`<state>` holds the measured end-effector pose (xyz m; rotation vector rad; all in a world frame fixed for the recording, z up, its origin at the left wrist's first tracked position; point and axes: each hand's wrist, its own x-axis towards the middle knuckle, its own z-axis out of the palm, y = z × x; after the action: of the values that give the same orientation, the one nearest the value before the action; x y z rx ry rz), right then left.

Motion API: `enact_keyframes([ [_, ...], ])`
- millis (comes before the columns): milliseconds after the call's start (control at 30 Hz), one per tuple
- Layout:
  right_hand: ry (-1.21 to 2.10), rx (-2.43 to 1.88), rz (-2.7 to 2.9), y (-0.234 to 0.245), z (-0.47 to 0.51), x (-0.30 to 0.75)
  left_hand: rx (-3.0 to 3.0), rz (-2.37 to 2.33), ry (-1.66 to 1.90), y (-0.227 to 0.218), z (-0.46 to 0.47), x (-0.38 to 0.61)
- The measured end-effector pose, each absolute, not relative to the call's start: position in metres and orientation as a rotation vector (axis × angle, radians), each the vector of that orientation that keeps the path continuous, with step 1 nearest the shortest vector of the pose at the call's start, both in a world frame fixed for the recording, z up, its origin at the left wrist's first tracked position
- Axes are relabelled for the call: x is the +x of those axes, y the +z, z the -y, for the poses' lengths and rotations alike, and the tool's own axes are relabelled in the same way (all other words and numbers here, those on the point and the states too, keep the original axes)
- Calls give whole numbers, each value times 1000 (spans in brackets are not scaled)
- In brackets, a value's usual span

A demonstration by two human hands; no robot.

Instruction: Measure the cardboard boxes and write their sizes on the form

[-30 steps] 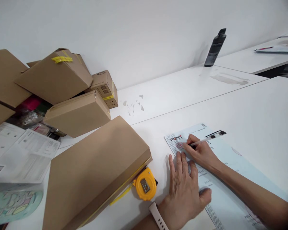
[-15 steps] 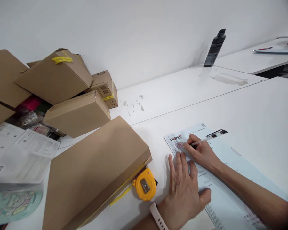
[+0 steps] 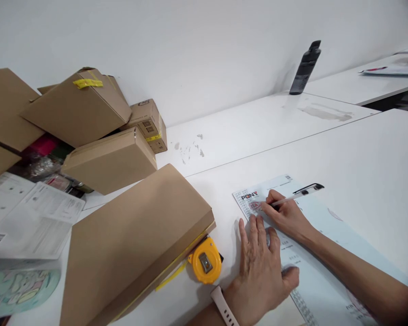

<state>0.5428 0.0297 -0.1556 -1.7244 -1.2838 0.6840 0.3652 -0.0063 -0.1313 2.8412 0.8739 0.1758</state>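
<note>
- Right hand (image 3: 287,218), in the head view, grips a slim clear pen with a black clip (image 3: 296,195) at the light-blue printed paper sheet (image 3: 323,224).
- Left hand (image 3: 261,267) lies flat, fingers spread, across the sheet's left edge.
- The sheet rests on the white surface (image 3: 360,172); left of it sits a yellow plastic tape measure (image 3: 206,261).
- Writing seems under way; any strokes are too small to tell how much is done or left.

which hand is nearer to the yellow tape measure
Left. The left hand rests spread just to the right of the tape measure, not touching it. The right hand is farther right and higher in the picture, holding a pen.
</note>
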Motion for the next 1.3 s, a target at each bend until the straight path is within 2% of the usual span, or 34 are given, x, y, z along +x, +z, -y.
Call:
enact_keyframes([
  [1300, 695, -1721, 1289, -155, -30, 541, 2845, -879, 183, -133, 7, 366],
])
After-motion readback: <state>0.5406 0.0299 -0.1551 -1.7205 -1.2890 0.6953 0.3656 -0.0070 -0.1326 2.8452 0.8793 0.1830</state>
